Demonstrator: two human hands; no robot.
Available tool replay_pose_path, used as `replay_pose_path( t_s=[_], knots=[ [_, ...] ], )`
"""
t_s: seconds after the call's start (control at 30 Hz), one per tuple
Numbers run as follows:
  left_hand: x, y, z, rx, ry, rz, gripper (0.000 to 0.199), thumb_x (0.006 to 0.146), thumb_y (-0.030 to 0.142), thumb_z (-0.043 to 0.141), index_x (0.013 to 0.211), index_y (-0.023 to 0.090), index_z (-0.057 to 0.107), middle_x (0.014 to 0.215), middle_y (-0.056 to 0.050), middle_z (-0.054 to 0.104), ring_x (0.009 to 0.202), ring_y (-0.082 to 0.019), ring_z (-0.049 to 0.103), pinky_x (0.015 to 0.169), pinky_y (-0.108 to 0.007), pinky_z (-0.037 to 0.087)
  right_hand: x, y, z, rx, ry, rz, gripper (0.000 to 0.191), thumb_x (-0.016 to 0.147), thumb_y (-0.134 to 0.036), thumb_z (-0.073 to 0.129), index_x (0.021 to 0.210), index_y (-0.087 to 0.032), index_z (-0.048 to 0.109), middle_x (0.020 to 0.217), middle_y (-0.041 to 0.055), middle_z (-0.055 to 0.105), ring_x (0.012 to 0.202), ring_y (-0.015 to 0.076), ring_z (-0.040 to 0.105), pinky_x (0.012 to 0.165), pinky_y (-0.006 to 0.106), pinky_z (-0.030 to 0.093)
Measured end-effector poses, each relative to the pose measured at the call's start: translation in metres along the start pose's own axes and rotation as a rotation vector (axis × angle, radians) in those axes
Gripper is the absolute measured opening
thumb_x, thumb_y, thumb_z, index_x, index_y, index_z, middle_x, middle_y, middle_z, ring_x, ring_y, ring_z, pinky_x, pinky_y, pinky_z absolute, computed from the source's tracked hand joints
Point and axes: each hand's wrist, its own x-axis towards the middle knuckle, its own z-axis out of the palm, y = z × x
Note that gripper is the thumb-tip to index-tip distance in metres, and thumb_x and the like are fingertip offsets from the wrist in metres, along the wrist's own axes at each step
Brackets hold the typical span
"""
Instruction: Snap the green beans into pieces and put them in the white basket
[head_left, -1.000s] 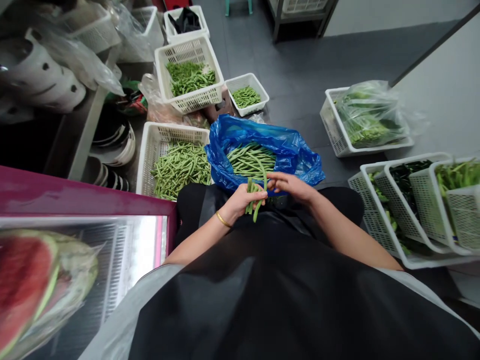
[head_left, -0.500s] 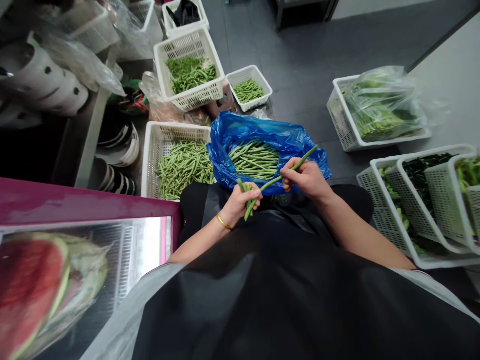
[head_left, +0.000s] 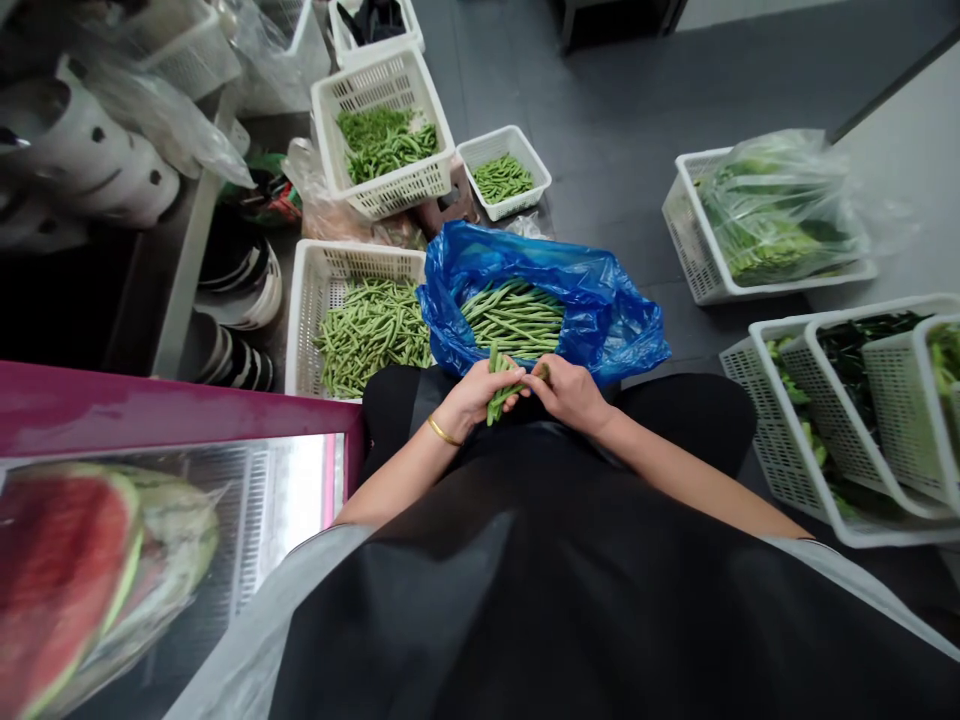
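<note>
Left hand (head_left: 480, 392) closed round green bean pieces (head_left: 494, 408), near side of the blue bag (head_left: 622, 330); right hand (head_left: 566, 392) touching it, its own grip unclear; best hold them snugly, pinching close

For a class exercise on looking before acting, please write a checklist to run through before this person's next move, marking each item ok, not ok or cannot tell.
1. Left hand grips the short bean pieces: ok.
2. Left hand free to pick up more: not ok, already holding.
3. Right hand has a bean: cannot tell, fingers hide it.
4. Blue bag open, long beans exposed: ok.
5. White basket beside the bag open on top: ok.
</note>
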Motion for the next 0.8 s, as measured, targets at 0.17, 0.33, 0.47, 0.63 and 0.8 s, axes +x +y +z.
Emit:
replay_pose_path(
  t_s=[0.17,0.33,0.47,0.63,0.8],
  knots=[
    [-0.006,-0.008,0.003,0.060,-0.056,0.166,0.041,0.062,0.043,0.071,0.076,0.017,0.042,0.058,0.005,0.050,0.040,-0.004,0.041,0.041,-0.019,0.032,0.007,0.008,0.006,0.366,-0.204,0.201,0.037,0.085,-0.054,0.041,0.069,-0.020,0.044,0.052,-0.0019,0.046,0.044,0.0112,0.045,0.042,0.023,0.040],
    [-0.018,-0.011,-0.002,0.714,-0.258,0.343,0.028,0.067,0.035,0.067,0.072,0.015,0.047,0.063,0.004,0.049,0.056,-0.007,0.044,0.055,-0.021,0.035,-0.019,0.015,-0.011,0.766,-0.683,0.426,0.047,0.072,-0.064,0.058,0.069,-0.018,0.045,0.042,-0.0118,0.029,0.028,0.0037,0.026,0.025,0.017,0.028],
    [-0.012,-0.012,-0.014,0.767,-0.148,0.363,0.026,0.068,0.034,0.066,0.078,0.015,0.052,0.064,0.004,0.052,0.057,-0.007,0.044,0.056,-0.022,0.035,-0.041,0.002,-0.022,1.156,-0.851,0.324,0.048,0.072,-0.060,0.061,0.061,-0.018,0.040,0.044,-0.0122,0.027,0.027,0.0007,0.022,0.023,0.014,0.022],
    [-0.005,-0.005,-0.007,0.225,0.047,0.310,0.039,0.068,0.040,0.066,0.094,0.013,0.055,0.049,0.006,0.047,0.043,-0.007,0.042,0.046,-0.021,0.033,-0.033,-0.005,0.001,1.158,-0.751,0.259,0.046,0.072,-0.058,0.060,0.062,-0.019,0.039,0.042,-0.0131,0.025,0.027,0.0032,0.029,0.025,0.015,0.026],
    [-0.011,0.004,0.004,0.209,-0.034,0.207,0.034,0.055,0.036,0.076,0.068,0.010,0.059,0.046,0.004,0.049,0.039,-0.006,0.042,0.042,-0.020,0.031,-0.018,0.005,0.005,0.624,-0.756,0.206,0.040,0.078,-0.056,0.051,0.069,-0.017,0.048,0.042,-0.0076,0.039,0.033,0.0081,0.040,0.033,0.020,0.032]
  ],
)
